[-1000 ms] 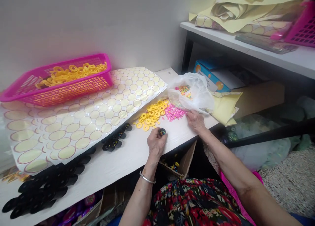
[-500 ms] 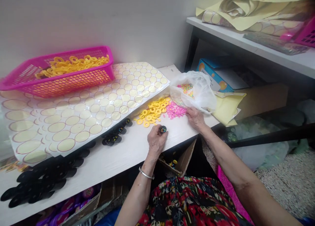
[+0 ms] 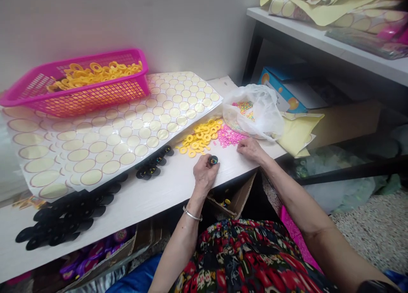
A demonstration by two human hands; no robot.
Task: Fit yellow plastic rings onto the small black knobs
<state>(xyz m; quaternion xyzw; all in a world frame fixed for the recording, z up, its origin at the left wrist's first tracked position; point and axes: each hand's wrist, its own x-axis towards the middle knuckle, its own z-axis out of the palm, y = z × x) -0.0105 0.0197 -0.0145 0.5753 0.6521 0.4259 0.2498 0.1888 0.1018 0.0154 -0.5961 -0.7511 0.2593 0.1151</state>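
Near the worktop (image 3: 174, 180) front edge, the left hand (image 3: 204, 174) clamps its fingers on a black cup (image 3: 213, 160); the right hand (image 3: 252, 151), fingers together, adjoins pink beads (image 3: 229, 136).

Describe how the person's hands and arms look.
The left hand and right hand are ungloved. The left forearm, unsleeved, wears a silver-coloured bangle near the wrist; the right forearm is bare, with a black edge, perhaps a sleeve, at the frame's bottom.

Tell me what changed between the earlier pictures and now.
The right hand has drawn slightly toward the person and leftward, away from the bag; whether it holds anything is unclear. The left hand still holds the black cup; yellow rings and pink beads look unmoved.
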